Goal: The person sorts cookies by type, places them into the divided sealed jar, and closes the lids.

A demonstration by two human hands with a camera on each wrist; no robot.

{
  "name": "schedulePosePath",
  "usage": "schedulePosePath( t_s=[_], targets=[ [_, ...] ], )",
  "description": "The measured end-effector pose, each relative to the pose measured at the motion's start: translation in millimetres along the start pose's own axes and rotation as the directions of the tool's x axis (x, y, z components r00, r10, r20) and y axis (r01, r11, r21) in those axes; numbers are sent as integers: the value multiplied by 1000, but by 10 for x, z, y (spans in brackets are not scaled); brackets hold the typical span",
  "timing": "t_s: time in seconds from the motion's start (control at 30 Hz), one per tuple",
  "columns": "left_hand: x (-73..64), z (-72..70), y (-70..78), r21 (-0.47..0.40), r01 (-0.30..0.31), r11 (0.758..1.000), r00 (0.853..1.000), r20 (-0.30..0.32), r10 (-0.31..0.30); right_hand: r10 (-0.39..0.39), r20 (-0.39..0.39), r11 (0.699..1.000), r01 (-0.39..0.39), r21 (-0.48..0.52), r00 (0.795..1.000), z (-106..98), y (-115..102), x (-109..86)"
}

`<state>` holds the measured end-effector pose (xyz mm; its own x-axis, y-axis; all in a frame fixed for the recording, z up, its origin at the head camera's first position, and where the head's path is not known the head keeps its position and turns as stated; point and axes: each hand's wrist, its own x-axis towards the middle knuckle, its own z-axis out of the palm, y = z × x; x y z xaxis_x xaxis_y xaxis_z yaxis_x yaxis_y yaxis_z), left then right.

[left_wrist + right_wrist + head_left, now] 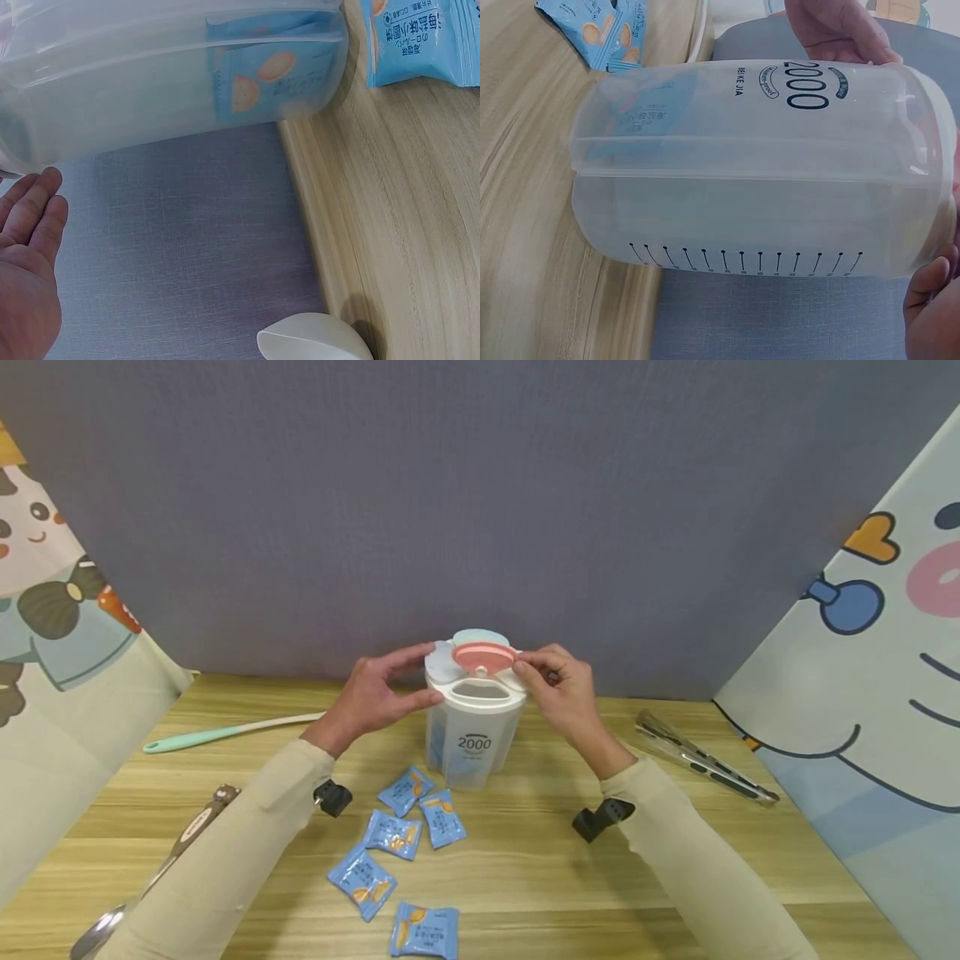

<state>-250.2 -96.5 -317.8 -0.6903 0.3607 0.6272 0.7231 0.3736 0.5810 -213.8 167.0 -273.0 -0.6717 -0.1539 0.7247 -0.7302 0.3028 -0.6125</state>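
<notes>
The clear plastic container (483,770), marked 2000, stands upright on the wooden table (540,881), its base near the table's back edge, with blue packets (277,79) inside at its bottom. On top sits a lid (442,664) with white, pink and pale blue parts. At the container's left, the left hand (371,697) lays its extended fingers and thumb against the lid's rim, not clenched; at its right, the right hand (558,685) pinches the lid's edge between thumb and bent fingers. Five blue snack packets (393,833) lie in front of the container, the nearest just beside its base. Left of the container, a mint-handled utensil (195,740) runs behind the left wrist, and a spoon with a bear handle (198,827) lies farther left and forward, partly under the sleeve. To its right, across a broad stretch of tabletop, metal tongs (705,756) slant toward the table's right edge. A grey panel (480,510) rises close behind the container, leaving little room there; the wider room is in front and to the right.
</notes>
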Motion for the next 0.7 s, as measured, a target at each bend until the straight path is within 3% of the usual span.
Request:
schedulePosePath(
  t_s=[0.7],
  targets=[
    [12,19,4,-6,-6,1000,1000,-6,6,2,-6,1000,-2,-4,1000,-1,-17,-7]
  ],
)
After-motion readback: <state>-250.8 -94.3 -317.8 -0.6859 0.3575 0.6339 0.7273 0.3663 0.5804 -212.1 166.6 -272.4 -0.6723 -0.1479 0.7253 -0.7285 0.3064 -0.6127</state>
